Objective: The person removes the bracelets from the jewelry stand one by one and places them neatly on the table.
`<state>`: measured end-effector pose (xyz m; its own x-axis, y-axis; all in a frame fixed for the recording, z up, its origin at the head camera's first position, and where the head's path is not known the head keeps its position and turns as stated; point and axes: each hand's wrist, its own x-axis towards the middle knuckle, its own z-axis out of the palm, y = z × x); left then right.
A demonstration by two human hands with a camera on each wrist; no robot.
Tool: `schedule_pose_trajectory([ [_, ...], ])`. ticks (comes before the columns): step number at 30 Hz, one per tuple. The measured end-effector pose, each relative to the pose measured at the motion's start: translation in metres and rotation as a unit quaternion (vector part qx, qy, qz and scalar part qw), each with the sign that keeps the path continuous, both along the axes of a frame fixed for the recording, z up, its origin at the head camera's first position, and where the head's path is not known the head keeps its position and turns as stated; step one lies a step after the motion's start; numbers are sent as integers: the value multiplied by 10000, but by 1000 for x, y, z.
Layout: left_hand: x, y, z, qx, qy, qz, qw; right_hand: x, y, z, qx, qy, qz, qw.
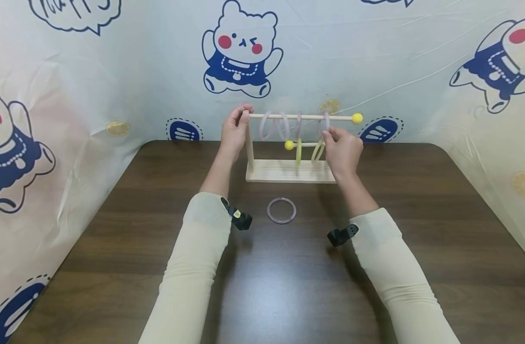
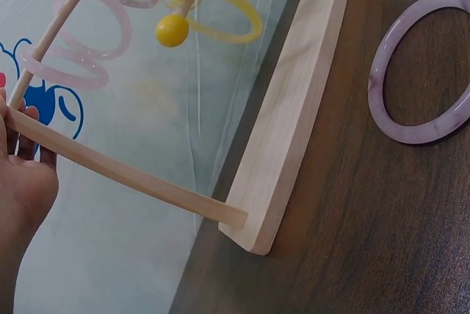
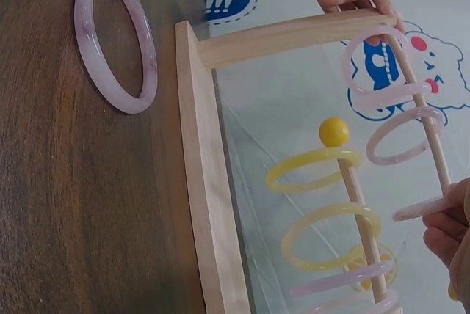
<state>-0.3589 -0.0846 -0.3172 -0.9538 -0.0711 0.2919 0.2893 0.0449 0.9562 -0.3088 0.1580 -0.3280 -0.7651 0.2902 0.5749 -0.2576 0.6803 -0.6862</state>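
Observation:
A wooden bangle rack (image 1: 288, 173) stands at the table's far side. My left hand (image 1: 234, 131) grips the top of its left post, where the upper rod begins. On the upper rod, my right hand (image 1: 344, 150) pinches a pale purple bangle (image 3: 418, 209) near the yellow-balled end. Several pink and purple bangles hang along that rod, among them one (image 2: 125, 24) near the left hand. The lower rod, tipped with a yellow ball (image 3: 334, 132), carries yellow bangles (image 3: 323, 163) and purple ones (image 3: 341, 279). Another purple bangle (image 1: 268, 211) lies flat on the table before the rack.
The dark wooden table (image 1: 271, 286) extends in front of the rack and to both sides. Behind it hangs a pale cloth (image 1: 159, 71) printed with cartoon bears. Small black cameras (image 1: 241, 220) are strapped to both wrists over the sleeves.

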Motion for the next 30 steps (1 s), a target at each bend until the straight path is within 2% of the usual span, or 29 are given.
schedule_pose_trajectory([
  [11,0,0,0,-31,-5,74,10000,3,-1,-2,-215,145,88,9996],
  [28,1,1,1,48,-17,40,10000,3,-1,-4,-230,418,-44,9989],
  [30,6,2,6,18,-18,27,10000,3,-1,-4,-224,450,-84,9987],
])
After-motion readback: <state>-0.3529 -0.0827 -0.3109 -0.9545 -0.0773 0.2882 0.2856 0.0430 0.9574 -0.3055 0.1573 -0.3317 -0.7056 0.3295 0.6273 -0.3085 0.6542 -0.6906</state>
